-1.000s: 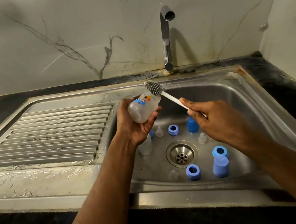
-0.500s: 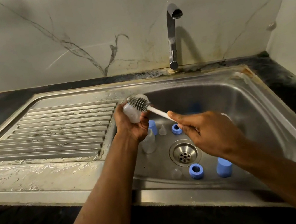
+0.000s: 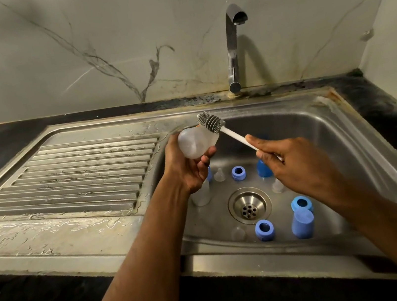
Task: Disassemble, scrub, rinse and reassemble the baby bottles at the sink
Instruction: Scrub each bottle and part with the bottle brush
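Left hand (image 3: pixel 186 167) fingers curled gripping, right hand (image 3: pixel 299 168) pinching, forearms extended

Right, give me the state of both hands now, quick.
Left hand: grips the clear plastic baby bottle.
Right hand: holds the white-handled grey bottle brush, whose head rests against the bottle.

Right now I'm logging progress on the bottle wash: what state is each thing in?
Bottle: capless, held in left hand.
Brush: outside the bottle, against its mouth end, handle pinched by right hand.
Tap: no water running.
Blue rings: loose in sink.
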